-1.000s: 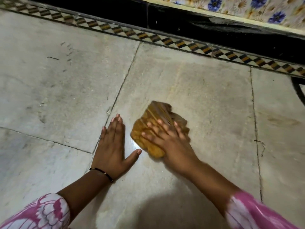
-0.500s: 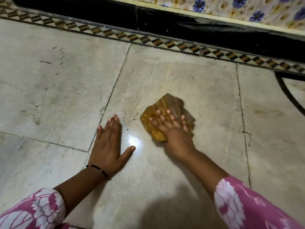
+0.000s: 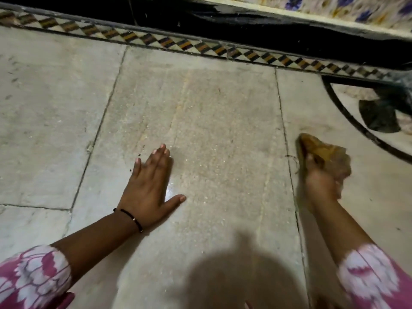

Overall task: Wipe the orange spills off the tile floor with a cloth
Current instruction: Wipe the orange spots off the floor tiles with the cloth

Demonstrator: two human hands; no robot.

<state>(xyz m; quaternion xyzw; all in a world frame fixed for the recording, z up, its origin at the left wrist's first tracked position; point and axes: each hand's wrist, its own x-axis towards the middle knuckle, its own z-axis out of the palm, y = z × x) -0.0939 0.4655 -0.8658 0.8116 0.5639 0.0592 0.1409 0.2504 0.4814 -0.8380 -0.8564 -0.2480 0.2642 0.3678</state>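
An orange-brown cloth [image 3: 327,152], crumpled and stained, lies on the pale tile floor [image 3: 211,121] just right of a tile joint. My right hand [image 3: 318,181] is on its near side and looks to be holding it; motion blur hides how the fingers lie. My left hand [image 3: 149,188] rests flat on the middle tile, fingers straight and thumb spread. A faint brownish mark [image 3: 321,129] shows on the tile just beyond the cloth. Small dark specks [image 3: 141,151] dot the floor by my left fingertips.
A patterned diamond border strip [image 3: 200,46] and a black skirting [image 3: 267,30] run along the far wall. A black curved inlay with a dark leaf shape [image 3: 379,114] sits at the right. My shadow [image 3: 234,275] falls on the near tile.
My right hand has swept the cloth far to the right, across the tile joint onto the neighbouring tile. My left hand stays flat on the middle tile.
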